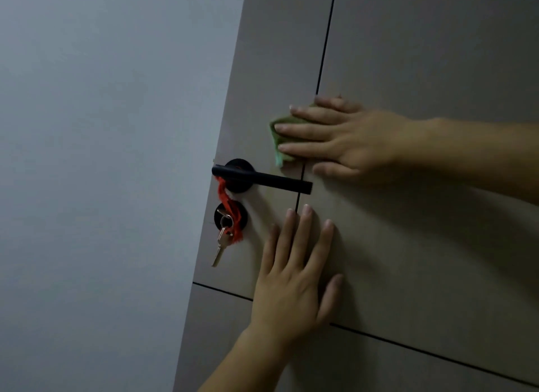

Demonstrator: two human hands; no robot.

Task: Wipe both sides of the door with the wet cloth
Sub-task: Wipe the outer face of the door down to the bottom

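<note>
A taupe door (pixel 423 56) with thin black grooves fills the right of the head view. My right hand (pixel 344 140) comes in from the right and presses a green cloth (pixel 280 140) flat on the door, just above the handle; most of the cloth is hidden under the fingers. Lower down, my left hand (pixel 297 272) lies flat on the door with fingers spread and nothing in it, to the right of the keyhole.
A black lever handle (pixel 262 179) sticks out near the door's left edge. Below it a black lock rosette (pixel 230 215) holds a key, with a second key (pixel 219 250) and a red string (pixel 226 199) hanging. A pale grey wall (pixel 102 158) lies left.
</note>
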